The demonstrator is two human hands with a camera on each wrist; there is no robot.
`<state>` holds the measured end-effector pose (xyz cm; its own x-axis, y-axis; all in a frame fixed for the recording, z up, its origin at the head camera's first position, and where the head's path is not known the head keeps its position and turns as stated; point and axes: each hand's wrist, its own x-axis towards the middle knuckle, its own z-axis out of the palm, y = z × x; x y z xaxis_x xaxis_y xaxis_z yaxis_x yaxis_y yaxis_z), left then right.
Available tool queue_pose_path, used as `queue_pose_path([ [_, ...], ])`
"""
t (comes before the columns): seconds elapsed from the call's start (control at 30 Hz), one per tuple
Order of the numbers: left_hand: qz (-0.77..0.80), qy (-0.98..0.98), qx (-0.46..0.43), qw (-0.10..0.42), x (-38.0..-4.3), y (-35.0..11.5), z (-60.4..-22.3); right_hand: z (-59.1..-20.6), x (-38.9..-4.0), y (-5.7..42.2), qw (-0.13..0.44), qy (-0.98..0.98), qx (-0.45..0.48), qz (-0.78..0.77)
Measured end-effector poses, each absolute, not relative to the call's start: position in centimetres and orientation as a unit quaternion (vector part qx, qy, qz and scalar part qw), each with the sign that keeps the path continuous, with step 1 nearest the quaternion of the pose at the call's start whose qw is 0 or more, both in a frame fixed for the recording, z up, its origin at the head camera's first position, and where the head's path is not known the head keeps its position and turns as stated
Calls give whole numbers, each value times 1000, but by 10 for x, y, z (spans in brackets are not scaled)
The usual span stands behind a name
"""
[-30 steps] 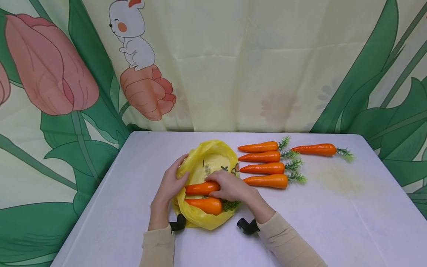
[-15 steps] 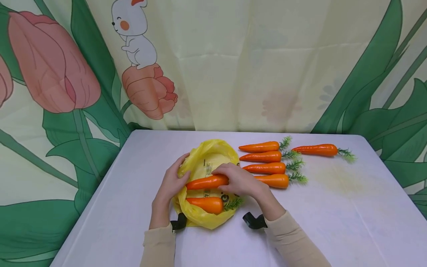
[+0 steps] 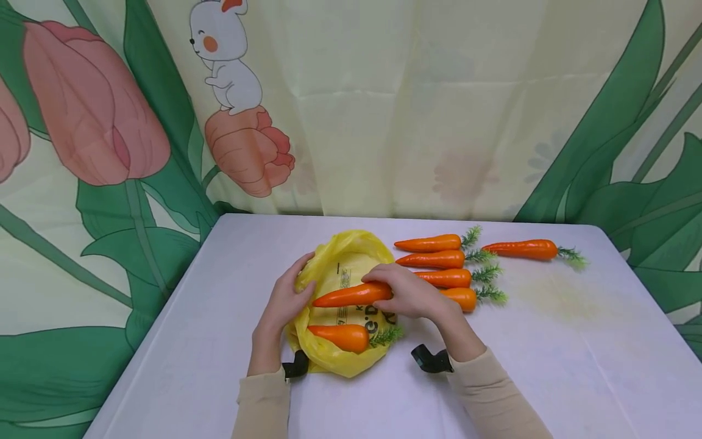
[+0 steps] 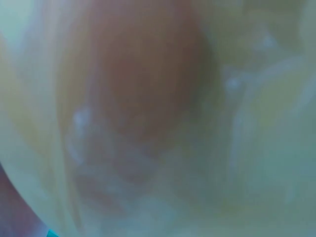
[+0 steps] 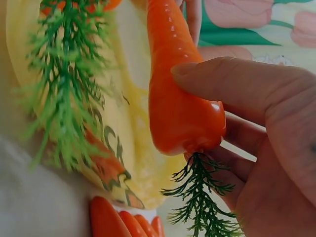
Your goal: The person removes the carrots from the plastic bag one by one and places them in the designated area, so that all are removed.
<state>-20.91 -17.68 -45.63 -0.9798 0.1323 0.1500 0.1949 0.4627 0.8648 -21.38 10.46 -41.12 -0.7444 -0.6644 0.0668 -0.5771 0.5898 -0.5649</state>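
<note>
A yellow plastic bag (image 3: 334, 363) lies on the table with its mouth spread wide. My left hand (image 3: 287, 292) holds its left rim, thumb on the inner side; blurred film fills the left wrist view. My right hand (image 3: 411, 291) grips an orange carrot (image 3: 353, 295) by its thick end, above the bag's opening, tip pointing left. In the right wrist view the thumb presses on this carrot (image 5: 173, 106), and its green top hangs below the fingers. Another carrot (image 3: 341, 337) lies inside the bag near the front, its leafy top (image 3: 387, 336) over the right rim.
Right of the bag, several carrots (image 3: 430, 259) lie in a row with tips to the left; my right hand partly hides the nearest. One more carrot (image 3: 523, 249) rests farther right. Behind the white-covered table (image 3: 548, 366) hangs a printed curtain (image 3: 351, 152).
My right hand has moved right and slightly back, drawing its carrot away from the one lying in the bag. The left hand keeps its place at the rim.
</note>
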Motion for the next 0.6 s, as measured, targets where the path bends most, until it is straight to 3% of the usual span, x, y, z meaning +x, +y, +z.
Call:
queue_pose_path([
  [0.6, -518, -851, -88, 27, -209, -177, -456, -400, -212, 152, 36, 895, -331, -297],
])
